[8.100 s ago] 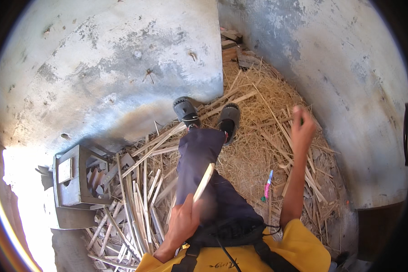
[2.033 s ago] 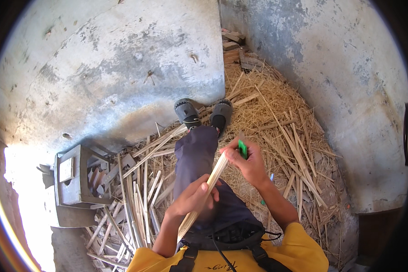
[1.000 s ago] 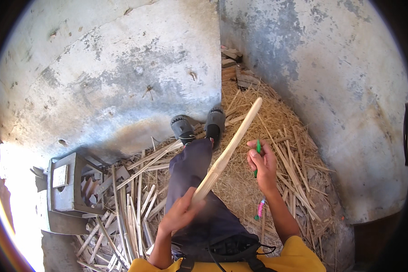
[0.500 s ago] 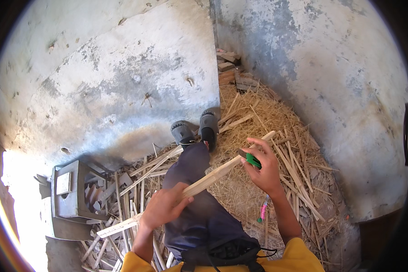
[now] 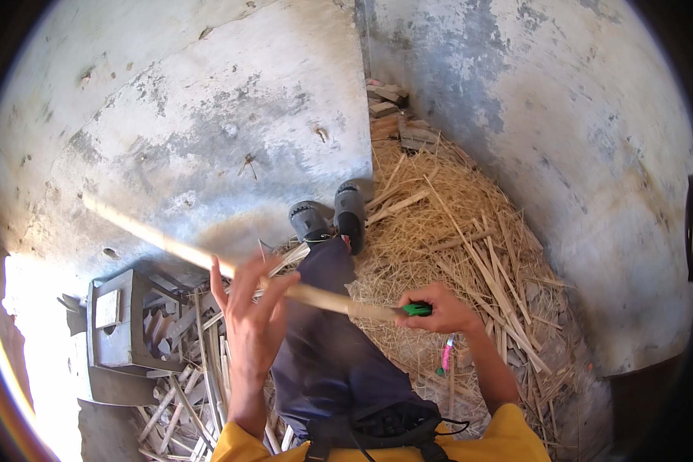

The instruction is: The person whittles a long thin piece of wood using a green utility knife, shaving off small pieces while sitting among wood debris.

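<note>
Pale, long, flat wooden stick (image 5: 208,260)

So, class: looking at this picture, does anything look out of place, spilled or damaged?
Yes. Straw-like shavings and split wooden strips lie strewn loosely over the floor round the seated person's legs, and the wall plaster is patchy and pitted. A pink-handled tool lies dropped among the shavings.

Yellow short sleeves (image 5: 508,435), forearms bare. Dark navy trousers (image 5: 339,346), grey-black shoes (image 5: 331,217) with ribbed soles. Black strap (image 5: 377,431) and thin black cable across the waist.
</note>
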`<action>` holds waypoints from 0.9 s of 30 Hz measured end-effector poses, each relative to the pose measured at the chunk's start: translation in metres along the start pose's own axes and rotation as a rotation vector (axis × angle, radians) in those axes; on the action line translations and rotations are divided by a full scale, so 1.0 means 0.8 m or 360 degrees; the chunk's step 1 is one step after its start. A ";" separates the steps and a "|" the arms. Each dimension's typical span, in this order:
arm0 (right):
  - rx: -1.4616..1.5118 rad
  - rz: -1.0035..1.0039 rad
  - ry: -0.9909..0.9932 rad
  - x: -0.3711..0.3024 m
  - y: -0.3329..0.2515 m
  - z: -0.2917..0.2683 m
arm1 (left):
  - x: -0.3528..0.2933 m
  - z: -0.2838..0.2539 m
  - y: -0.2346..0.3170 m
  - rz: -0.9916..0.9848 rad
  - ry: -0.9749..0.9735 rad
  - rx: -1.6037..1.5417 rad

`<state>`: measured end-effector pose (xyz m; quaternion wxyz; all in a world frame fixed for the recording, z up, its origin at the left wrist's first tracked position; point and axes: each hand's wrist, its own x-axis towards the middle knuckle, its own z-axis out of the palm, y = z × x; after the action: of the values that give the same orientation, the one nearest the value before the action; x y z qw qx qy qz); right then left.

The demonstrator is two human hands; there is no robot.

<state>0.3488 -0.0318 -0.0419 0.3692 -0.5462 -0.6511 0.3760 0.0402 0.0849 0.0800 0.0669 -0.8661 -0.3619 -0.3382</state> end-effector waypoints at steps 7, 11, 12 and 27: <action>0.0393 -0.0060 0.0787 0.019 -0.005 0.063 | 0.015 0.055 -0.008 -0.0362 0.0570 -0.1044; 0.0477 -0.0135 0.1097 0.034 -0.013 0.078 | -0.042 0.113 0.015 -0.0892 -0.0251 -0.2142; 0.0501 -0.0141 0.1145 0.037 -0.015 0.080 | -0.063 0.135 0.017 -0.0838 -0.0494 -0.2245; 0.0671 0.0014 0.0764 0.078 0.011 0.071 | -0.101 0.163 0.054 -0.0715 -0.1188 -0.2757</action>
<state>0.2940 0.0257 -0.0703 0.6158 -0.5335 -0.4507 0.3647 0.0980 0.0536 -0.0655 -0.7797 -0.5774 -0.1425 -0.1958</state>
